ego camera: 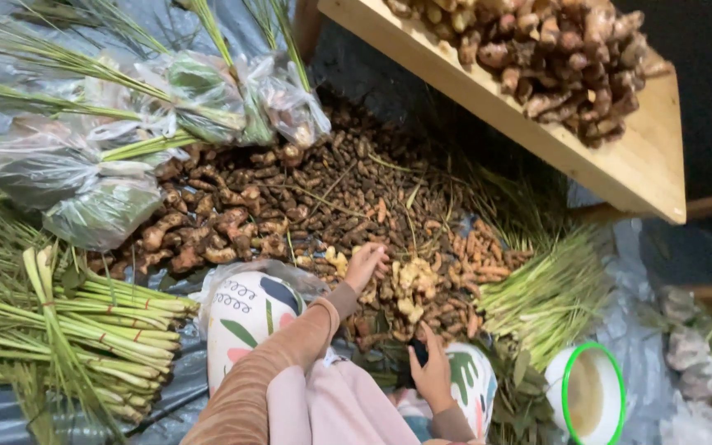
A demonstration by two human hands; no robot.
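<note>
My left hand (365, 265) reaches out from a brown striped sleeve and rests on a heap of small brown roots (331, 198) on the ground. Its fingers lie spread on the heap, right beside a cluster of pale yellow root pieces (405, 284). My right hand (433, 375) stays low near my knee in patterned trousers (473, 381). It is closed around a small dark object (419, 353), too hidden to tell what it is. My other patterned knee (245, 317) is under the left arm.
Tied lemongrass bundles (84, 325) lie at the left, and more green stalks (547, 288) at the right. Clear plastic bags of greens (100, 194) sit at the upper left. A wooden shelf (620, 165) holds ginger (558, 58). A white bowl with a green rim (591, 395) stands at the lower right.
</note>
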